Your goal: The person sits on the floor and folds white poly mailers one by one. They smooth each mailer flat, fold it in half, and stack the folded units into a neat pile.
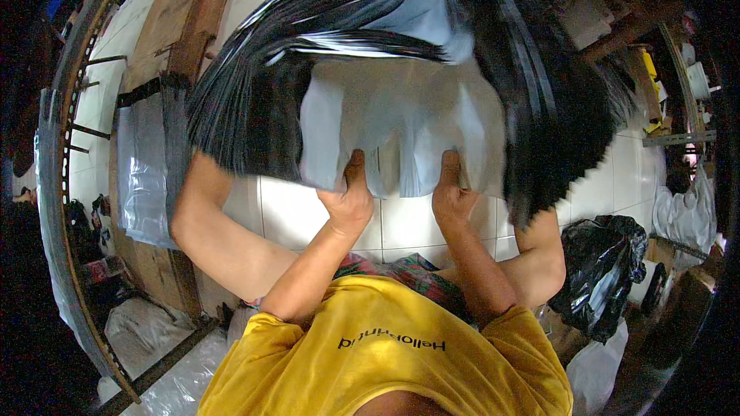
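Note:
A thick, fanned-out bundle of black and pale grey plastic bags hangs in front of me, its edges smeared by motion. My left hand grips the near edge of the grey part, thumb on top and fingers hidden beneath. A short way to the right, my right hand holds the same edge in the same manner. The black sheets spread out and droop on both sides, over my knees. Beside my left knee, a flat stack of grey plastic bags with a dark top edge lies on a wooden board.
Along the left runs a perforated metal rack frame, with a long wooden board beside it. White floor tiles show beneath the bundle. At the right sit a crumpled black plastic bag, a white plastic bag and shelving.

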A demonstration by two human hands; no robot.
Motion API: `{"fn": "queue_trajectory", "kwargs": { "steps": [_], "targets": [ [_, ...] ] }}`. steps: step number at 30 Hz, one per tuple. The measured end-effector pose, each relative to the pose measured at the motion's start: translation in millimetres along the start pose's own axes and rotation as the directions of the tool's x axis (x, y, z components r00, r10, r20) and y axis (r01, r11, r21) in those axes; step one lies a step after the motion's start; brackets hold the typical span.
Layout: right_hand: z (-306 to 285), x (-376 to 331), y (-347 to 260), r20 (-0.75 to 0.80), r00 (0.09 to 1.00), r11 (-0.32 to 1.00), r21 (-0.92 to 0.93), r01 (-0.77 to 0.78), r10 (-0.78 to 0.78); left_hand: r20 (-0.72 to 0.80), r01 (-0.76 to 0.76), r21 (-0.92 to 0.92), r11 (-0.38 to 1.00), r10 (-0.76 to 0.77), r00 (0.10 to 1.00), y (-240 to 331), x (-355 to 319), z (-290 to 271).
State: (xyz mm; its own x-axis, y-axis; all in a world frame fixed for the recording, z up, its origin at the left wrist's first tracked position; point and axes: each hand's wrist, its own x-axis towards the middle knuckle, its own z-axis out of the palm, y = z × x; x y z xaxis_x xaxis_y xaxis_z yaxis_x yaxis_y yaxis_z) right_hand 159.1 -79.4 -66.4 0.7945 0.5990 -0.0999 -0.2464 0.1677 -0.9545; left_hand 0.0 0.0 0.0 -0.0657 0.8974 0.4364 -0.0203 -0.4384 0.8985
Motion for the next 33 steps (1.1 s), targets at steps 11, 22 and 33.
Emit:
{"fn": "queue_trajectory", "kwargs": {
  "steps": [11,22,33],
  "targets": [
    [-46,-15,16,0.263,0.954,0.306,-0.905,0.295,-0.143,0.350,-0.204,0.650,0.732,-0.049,0.936,-28,-48,-29],
    [-39,-22,14,0.272,0.949,0.442,-0.840,0.316,-0.161,0.198,0.201,0.446,0.872,-0.315,0.928,-41,-43,-50],
    [-15,-22,8,0.282,0.929,0.534,-0.761,0.369,-0.239,-0.145,0.208,-0.083,0.975,-0.218,0.965,-10,-10,-10]
  ]
}}
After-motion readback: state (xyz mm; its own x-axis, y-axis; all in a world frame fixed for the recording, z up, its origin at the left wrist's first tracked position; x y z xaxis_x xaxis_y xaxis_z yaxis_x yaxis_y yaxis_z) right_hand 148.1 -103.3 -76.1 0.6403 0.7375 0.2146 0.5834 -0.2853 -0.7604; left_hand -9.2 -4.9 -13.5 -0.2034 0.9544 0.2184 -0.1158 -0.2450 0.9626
